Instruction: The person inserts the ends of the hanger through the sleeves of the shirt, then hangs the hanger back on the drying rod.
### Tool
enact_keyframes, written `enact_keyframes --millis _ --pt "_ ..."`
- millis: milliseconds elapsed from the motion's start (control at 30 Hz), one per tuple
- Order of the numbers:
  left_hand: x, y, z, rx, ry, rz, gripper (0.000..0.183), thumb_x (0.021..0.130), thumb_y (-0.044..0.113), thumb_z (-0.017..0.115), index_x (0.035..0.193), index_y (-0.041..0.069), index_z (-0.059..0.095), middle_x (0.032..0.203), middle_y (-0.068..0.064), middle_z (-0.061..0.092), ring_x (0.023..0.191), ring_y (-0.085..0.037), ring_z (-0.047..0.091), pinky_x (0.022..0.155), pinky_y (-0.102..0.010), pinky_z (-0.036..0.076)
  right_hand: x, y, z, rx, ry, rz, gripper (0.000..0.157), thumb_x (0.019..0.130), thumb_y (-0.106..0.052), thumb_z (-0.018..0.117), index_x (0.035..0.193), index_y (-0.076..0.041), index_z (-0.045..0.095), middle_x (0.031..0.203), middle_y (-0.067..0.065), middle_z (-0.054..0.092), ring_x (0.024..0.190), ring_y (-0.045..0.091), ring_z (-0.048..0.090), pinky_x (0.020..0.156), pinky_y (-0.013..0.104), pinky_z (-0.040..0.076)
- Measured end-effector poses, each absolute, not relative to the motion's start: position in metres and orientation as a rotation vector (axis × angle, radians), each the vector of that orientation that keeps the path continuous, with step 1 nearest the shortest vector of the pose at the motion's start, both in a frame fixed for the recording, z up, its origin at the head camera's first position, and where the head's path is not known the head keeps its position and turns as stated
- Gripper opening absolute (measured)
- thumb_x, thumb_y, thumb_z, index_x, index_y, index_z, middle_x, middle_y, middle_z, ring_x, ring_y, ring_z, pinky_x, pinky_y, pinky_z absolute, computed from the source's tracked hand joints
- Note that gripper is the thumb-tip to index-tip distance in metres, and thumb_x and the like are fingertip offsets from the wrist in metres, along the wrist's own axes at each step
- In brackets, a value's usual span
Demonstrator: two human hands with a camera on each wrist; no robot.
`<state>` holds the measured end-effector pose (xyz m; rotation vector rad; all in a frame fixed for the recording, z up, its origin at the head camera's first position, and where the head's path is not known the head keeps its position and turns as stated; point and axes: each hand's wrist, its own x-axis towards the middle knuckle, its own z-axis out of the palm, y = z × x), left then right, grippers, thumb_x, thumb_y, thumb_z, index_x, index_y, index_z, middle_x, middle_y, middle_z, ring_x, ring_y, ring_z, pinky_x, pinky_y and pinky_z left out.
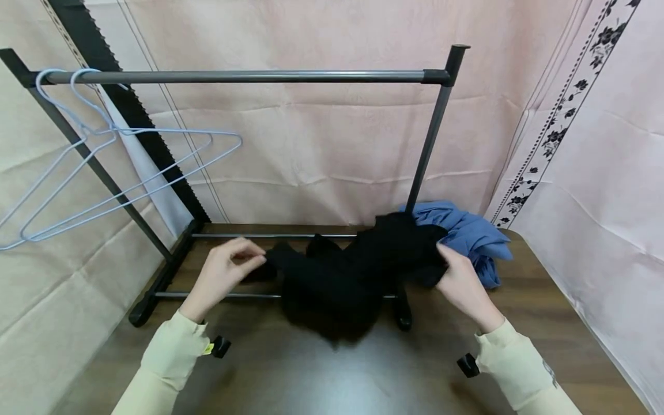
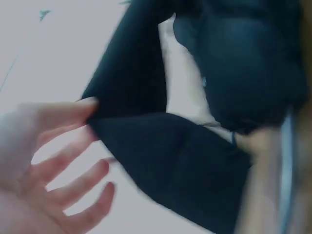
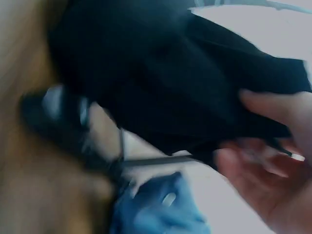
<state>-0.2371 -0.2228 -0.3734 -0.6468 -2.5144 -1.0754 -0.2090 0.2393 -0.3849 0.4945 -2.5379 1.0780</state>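
A bunched black garment (image 1: 337,282) hangs between both hands, over the front of a clothes rack. With thumb and forefinger, my left hand (image 1: 226,271) pinches one corner of the cloth; in the left wrist view its other fingers are spread apart below the fabric (image 2: 180,165). At the opposite side, my right hand (image 1: 459,282) grips the garment's edge, thumb on top and fingers beneath, as the right wrist view shows. The middle of the cloth sags in folds, so its full shape is hidden.
Two light-blue hangers (image 1: 119,132) hang at the left end of the rack's top bar (image 1: 259,76). A crumpled blue garment (image 1: 461,230) lies on the wooden table (image 1: 321,374) beside the rack's right foot. Pale curtains (image 1: 321,150) enclose the back and sides.
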Motion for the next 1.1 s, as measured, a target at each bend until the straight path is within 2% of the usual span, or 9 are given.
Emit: enact_keyframes --millis 133,233,467,567,667,800,867,967,1100 --pt "-0.232 -0.237 -0.398 -0.77 -2.808 -1.005 0.003 0.093 0.023 0.076 0.09 0.023 0.074 0.09 0.014 0.065 0.084 -0.009 0.061 0.073 -0.028 0.051 -0.213 0.254 -0.402 0.483 -2.814 0.966 0.036 0.08 0.012 0.056 0.115 0.006 0.063 0.103 0.024 0.065 0.087 0.028 0.057 0.075 0.04 0.046" --pt "-0.228 -0.242 -0.408 -0.905 -2.936 -0.962 0.007 0.091 0.024 0.077 0.089 0.027 0.072 0.089 0.014 0.064 0.086 -0.012 0.06 0.076 -0.033 0.051 -0.214 0.268 -0.404 0.507 -2.919 0.892 0.049 0.082 0.006 0.062 0.13 0.014 0.057 0.124 0.029 0.063 0.103 0.033 0.062 0.085 0.047 0.051" --pt "-0.236 -0.239 -0.387 -0.858 -2.909 -0.947 0.013 0.098 0.036 0.068 0.102 0.024 0.072 0.096 0.013 0.067 0.089 -0.009 0.063 0.08 -0.036 0.052 -0.217 0.27 -0.372 0.429 -2.669 0.911 0.011 0.096 -0.009 0.067 0.107 -0.01 0.069 0.1 0.006 0.066 0.083 0.018 0.058 0.07 0.032 0.047" --pt "-0.252 -0.228 -0.387 -0.788 -2.871 -0.899 0.019 0.101 0.032 0.064 0.108 0.016 0.073 0.099 0.006 0.07 0.091 -0.012 0.065 0.081 -0.038 0.053 -0.223 0.252 -0.365 0.481 -2.577 0.933 0.011 0.1 -0.014 0.065 0.109 -0.013 0.071 0.103 0.002 0.066 0.086 0.016 0.059 0.072 0.03 0.048" --pt "-0.269 -0.215 -0.397 -0.722 -2.91 -0.878 0.028 0.102 0.029 0.062 0.119 0.008 0.069 0.112 -0.006 0.07 0.102 -0.023 0.066 0.089 -0.045 0.053 -0.234 0.229 -0.371 0.606 -2.621 0.972 0.018 0.101 -0.019 0.064 0.116 -0.014 0.071 0.113 0.003 0.068 0.096 0.019 0.063 0.081 0.036 0.052" --pt "-0.284 -0.203 -0.41 -0.725 -3.043 -0.903 0.042 0.102 0.029 0.061 0.135 0.002 0.059 0.132 -0.018 0.062 0.118 -0.035 0.06 0.098 -0.052 0.048 -0.246 0.204 -0.392 0.775 -2.811 0.925 0.04 0.099 -0.025 0.067 0.137 -0.011 0.06 0.131 0.011 0.062 0.118 0.031 0.059 0.096 0.051 0.048" --pt "-0.288 -0.2 -0.414 -0.793 -3.097 -0.899 0.045 0.102 0.028 0.063 0.137 0.001 0.057 0.128 -0.018 0.063 0.114 -0.034 0.061 0.096 -0.051 0.048 -0.249 0.194 -0.402 0.84 -2.909 0.84 0.053 0.097 -0.029 0.07 0.144 -0.01 0.053 0.134 0.015 0.059 0.123 0.036 0.055 0.099 0.054 0.045" --pt "-0.287 -0.197 -0.414 -0.906 -3.137 -0.893 0.044 0.099 0.028 0.066 0.134 0.002 0.061 0.115 -0.011 0.067 0.101 -0.026 0.062 0.09 -0.046 0.05 -0.25 0.183 -0.413 0.899 -3.025 0.711 0.067 0.093 -0.034 0.075 0.149 -0.009 0.048 0.127 0.015 0.061 0.116 0.034 0.057 0.095 0.05 0.048" --pt "-0.282 -0.188 -0.408 -0.956 -3.131 -0.915 0.036 0.095 0.025 0.071 0.125 0.006 0.066 0.109 -0.005 0.067 0.097 -0.02 0.059 0.087 -0.043 0.049 -0.249 0.172 -0.418 0.885 -3.098 0.587 0.063 0.089 -0.033 0.079 0.14 -0.005 0.057 0.119 0.014 0.064 0.105 0.029 0.062 0.088 0.045 0.051"
